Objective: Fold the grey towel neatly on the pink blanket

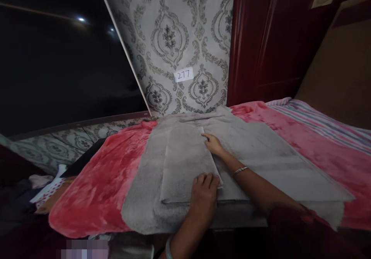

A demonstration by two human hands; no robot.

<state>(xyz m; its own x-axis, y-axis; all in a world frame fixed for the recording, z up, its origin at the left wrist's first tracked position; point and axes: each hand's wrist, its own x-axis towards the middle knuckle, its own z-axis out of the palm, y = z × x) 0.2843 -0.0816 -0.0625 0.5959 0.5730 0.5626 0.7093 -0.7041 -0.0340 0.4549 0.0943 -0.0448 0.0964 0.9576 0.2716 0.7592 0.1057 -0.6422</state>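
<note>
A grey plush blanket point(185, 154) lies partly folded, with its left part turned over into a narrow panel on a wider grey layer point(255, 147). My left hand point(205, 193) rests palm down on the near end of the panel, by its corner, fingers slightly bent and apart. Farther off, my right hand point(214, 144) is at the far part of the panel's right edge. Its index finger points left over that edge, and the other fingers are curled at the cloth. The thumb's grip is partly hidden.
Under the grey cloth spreads a red plush blanket point(98, 185), with a striped cloth point(321, 120) at the back right. A large dark screen point(66, 58) stands at left. Behind are patterned wallpaper with a "277" label point(183, 74), a dark red door point(261, 39) and a brown board point(342, 66).
</note>
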